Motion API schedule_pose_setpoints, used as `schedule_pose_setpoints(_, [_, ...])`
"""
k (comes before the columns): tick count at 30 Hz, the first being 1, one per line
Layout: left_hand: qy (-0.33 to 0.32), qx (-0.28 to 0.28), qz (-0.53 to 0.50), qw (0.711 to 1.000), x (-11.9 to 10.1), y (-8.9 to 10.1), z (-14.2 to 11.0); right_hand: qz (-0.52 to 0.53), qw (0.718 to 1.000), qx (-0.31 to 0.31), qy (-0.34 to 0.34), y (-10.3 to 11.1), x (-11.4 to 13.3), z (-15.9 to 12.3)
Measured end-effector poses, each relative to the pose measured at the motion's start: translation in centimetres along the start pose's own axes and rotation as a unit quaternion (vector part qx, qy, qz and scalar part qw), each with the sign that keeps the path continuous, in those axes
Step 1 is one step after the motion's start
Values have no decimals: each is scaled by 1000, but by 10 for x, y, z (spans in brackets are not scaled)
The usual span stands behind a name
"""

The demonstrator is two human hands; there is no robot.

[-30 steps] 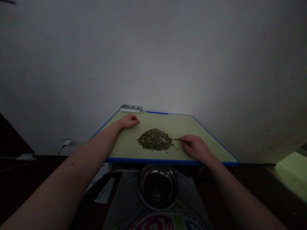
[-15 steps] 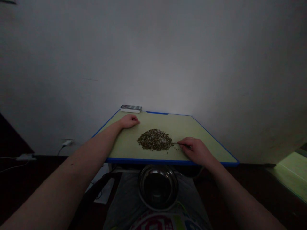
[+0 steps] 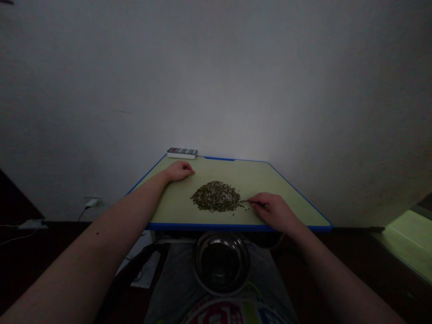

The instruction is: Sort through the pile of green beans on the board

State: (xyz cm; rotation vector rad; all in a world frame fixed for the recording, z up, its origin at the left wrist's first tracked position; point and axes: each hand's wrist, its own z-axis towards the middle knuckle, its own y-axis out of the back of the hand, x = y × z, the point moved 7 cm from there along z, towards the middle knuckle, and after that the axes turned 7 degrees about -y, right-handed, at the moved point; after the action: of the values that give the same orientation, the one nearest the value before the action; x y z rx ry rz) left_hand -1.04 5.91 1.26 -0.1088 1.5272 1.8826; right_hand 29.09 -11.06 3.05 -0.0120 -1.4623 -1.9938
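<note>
A mound of small green-brown beans or seeds, mixed with paler grains [image 3: 216, 196], lies on the pale yellow board [image 3: 283, 211] with blue edging. My right hand [image 3: 272, 208] is closed around a thin metal tool, slim like tweezers [image 3: 254, 203]. Its narrow tip reaches the right edge of the mound, among a few loose grains. To the left and behind the mound, my left hand [image 3: 180, 171] rests on the board with fingers curled in, and no object shows in it. A shiny steel bowl [image 3: 199, 274] sits in my lap below the board's front edge.
At the back left corner of the board stands a white box with a dark, phone-like top [image 3: 182, 153]. A grey wall [image 3: 236, 90] rises behind the board. A plug with a cable [image 3: 92, 203] is on the wall at left, and a pale green surface [image 3: 410, 238] lies far right.
Over the second, my right hand has dipped slightly and the tool's tip has come down to the mound's right edge. My left hand has kept its place; the view has shifted a little.
</note>
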Motion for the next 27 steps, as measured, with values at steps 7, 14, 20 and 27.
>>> schedule_pose_setpoints(7, [3,2,0,1000,-1,0,0,14,1000,4,9,2,1,-5])
schedule_pose_setpoints(14, [4,4,-8,1000,-7,2,-2,29,999,1,14,3,5,-9])
schedule_pose_setpoints(20, [-5,3,10,1000,-4,2,0,33,999,-14,11,2,3,-7])
schedule_pose_setpoints(27, [-2,0,-6,1000,-2,1,0,20,1000,-13,-2,2,-2,-5])
